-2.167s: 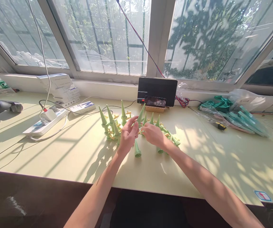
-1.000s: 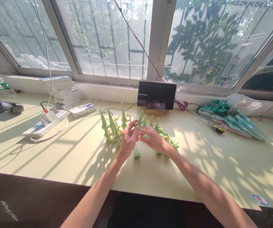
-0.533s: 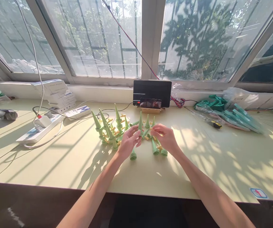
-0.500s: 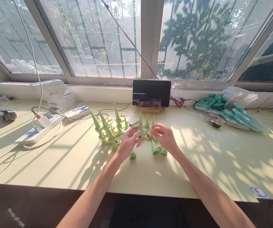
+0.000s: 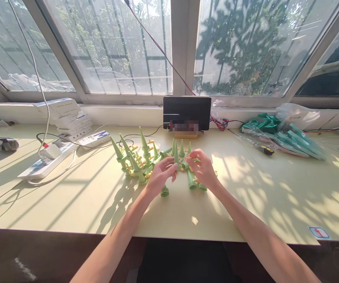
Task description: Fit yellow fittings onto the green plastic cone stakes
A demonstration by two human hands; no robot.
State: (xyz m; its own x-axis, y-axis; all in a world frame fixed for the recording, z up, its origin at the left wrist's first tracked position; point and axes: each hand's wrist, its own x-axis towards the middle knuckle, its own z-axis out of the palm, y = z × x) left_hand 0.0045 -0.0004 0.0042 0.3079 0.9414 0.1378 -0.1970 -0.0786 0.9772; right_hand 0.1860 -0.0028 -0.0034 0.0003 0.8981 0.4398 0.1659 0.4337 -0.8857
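My left hand point(image 5: 161, 175) is closed around the base of a pointed green plastic cone point(image 5: 176, 152), which stands roughly upright between thumb and fingers. Just to its right, my right hand point(image 5: 203, 168) is bent in a pinch; whatever its fingertips hold is too small to make out. Around both hands lie joined green cones, tubes and small yellow connectors. Several tall cones point(image 5: 144, 147) rise at the left of this cluster. Toward me, open-ended green tubes point(image 5: 192, 184) rest on the table, one more green tube point(image 5: 164, 192) below my left hand.
A dark-screened tablet point(image 5: 186, 113) stands behind the pieces on a small box. A power strip point(image 5: 47, 159), cables and white boxes point(image 5: 69, 118) are on the left. At right lie green plastic packets point(image 5: 295, 143) and a yellow-black tool point(image 5: 266, 150). The table's front edge is near my forearms.
The cone in my left hand has shifted slightly right and down. My right hand's fingers have drawn in closer together. The view has tilted a little.
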